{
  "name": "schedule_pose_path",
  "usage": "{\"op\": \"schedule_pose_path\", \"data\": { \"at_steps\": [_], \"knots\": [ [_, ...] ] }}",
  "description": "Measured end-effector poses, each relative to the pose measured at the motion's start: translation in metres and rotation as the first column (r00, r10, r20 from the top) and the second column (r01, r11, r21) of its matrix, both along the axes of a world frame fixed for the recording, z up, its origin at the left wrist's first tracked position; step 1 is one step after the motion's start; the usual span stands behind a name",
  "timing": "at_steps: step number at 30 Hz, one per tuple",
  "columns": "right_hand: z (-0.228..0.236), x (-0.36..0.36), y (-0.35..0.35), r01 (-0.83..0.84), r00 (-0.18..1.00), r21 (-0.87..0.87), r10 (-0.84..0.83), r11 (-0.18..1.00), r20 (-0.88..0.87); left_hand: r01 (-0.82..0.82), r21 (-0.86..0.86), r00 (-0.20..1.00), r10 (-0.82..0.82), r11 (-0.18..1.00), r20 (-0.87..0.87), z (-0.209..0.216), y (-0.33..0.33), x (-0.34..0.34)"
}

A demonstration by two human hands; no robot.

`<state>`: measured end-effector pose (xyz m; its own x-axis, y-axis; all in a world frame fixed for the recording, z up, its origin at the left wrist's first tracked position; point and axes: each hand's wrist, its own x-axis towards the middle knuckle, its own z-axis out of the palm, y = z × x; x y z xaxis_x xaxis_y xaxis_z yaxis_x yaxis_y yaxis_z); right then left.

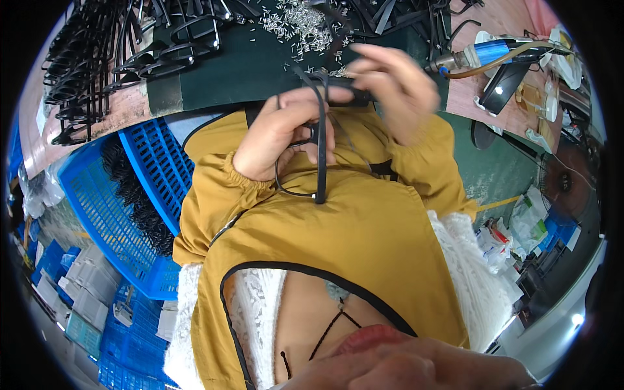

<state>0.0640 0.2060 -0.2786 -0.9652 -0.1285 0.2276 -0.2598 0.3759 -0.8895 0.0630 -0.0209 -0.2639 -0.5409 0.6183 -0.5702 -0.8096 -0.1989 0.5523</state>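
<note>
My left hand point(286, 130) is closed around a pair of black eyeglasses point(322, 149), held over my lap at the table's near edge. One temple arm points toward me, and a rim hangs below my fingers. To its right my right hand point(396, 88) is raised by the table edge, apart from the glasses' lower part. Motion smears its fingers, so whether they hold anything cannot be made out. Just beyond both hands, many small silver metal pins point(302, 29) lie scattered on the dark green mat point(224, 75).
Black eyeglass frames point(84, 78) are heaped at the left, with loose black temple arms point(390, 16) at the back. A blue-and-silver tool with a hose point(491, 53) lies at the right. Beside my left arm stand blue baskets point(97, 214), one holding dark frames.
</note>
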Motion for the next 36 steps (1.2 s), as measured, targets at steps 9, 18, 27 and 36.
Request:
{"op": "schedule_pose_path", "data": {
  "at_steps": [9,18,27,36],
  "knots": [
    [-0.004,-0.049,0.126,0.588,0.71,-0.349,-0.672,0.73,-0.21,-0.136,0.163,0.96,0.171,0.977,-0.223,-0.006,0.017,-0.006],
    [-0.003,-0.095,0.038,-0.062,0.997,-0.915,0.069,0.398,-0.038,-0.319,0.138,0.945,0.306,0.937,0.113,-0.024,-0.004,0.03],
    [0.002,-0.096,0.012,-0.08,0.989,-0.866,-0.067,0.493,-0.129,-0.266,0.218,0.942,0.204,0.939,0.267,-0.024,0.012,0.044],
    [-0.003,-0.036,0.009,-0.22,0.975,-0.862,0.125,0.456,-0.183,-0.192,0.148,0.902,0.115,0.97,0.416,-0.027,0.029,0.047]
  ]
}}
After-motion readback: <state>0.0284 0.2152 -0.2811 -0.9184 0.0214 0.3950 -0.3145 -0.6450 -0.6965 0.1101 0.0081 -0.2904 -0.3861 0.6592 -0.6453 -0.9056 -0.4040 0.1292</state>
